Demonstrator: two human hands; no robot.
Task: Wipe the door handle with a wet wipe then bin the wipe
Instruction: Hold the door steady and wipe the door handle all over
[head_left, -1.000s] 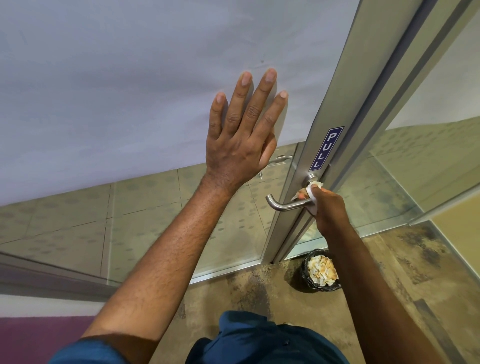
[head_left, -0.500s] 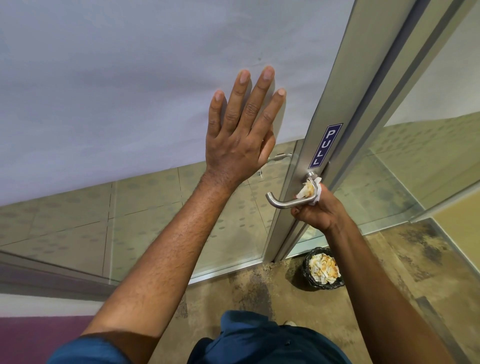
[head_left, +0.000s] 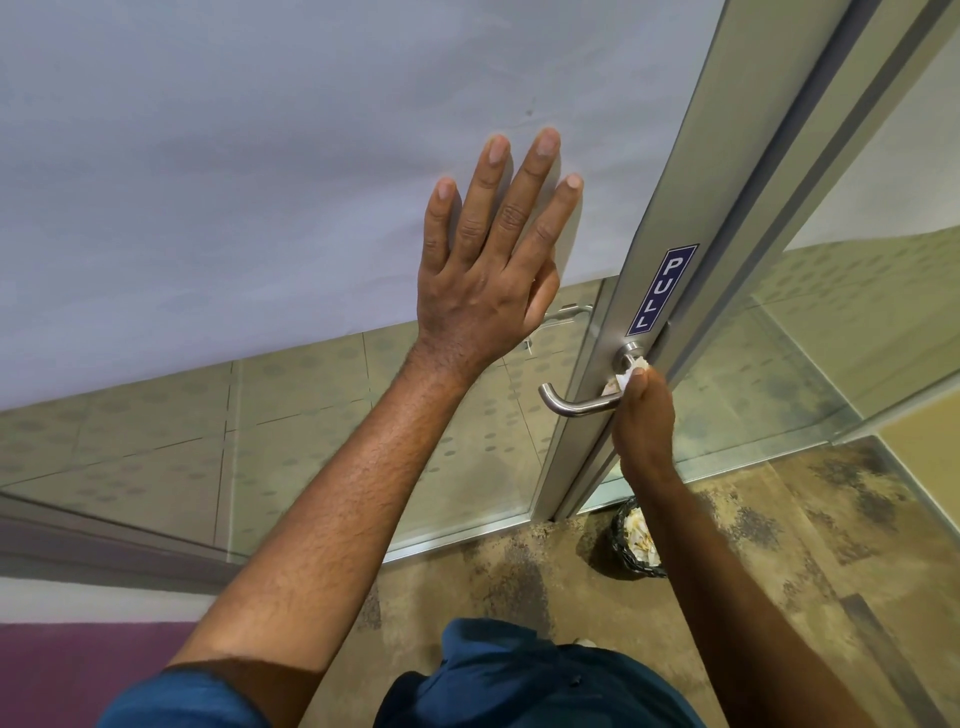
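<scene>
A brushed-steel lever door handle (head_left: 569, 404) juts left from the grey metal door frame, just below a blue PULL sticker (head_left: 661, 291). My right hand (head_left: 644, 421) is closed around a crumpled white wet wipe (head_left: 623, 378), pressing it on the handle's shaft close to the round base. My left hand (head_left: 493, 265) lies flat with fingers spread on the frosted glass door panel (head_left: 260, 182), holding nothing. A small black bin (head_left: 635, 540) with pale rubbish inside stands on the floor under my right forearm, partly hidden by it.
Clear lower glass shows tiled floor beyond and a second handle (head_left: 569, 313) on the far side. A glass side panel (head_left: 857, 312) runs to the right. Mottled brown floor (head_left: 831, 545) lies underfoot. My blue clothing fills the bottom edge.
My right hand has turned from under the handle to above and beside it, and the wipe has slid along the shaft near the base. My left hand stays flat on the glass.
</scene>
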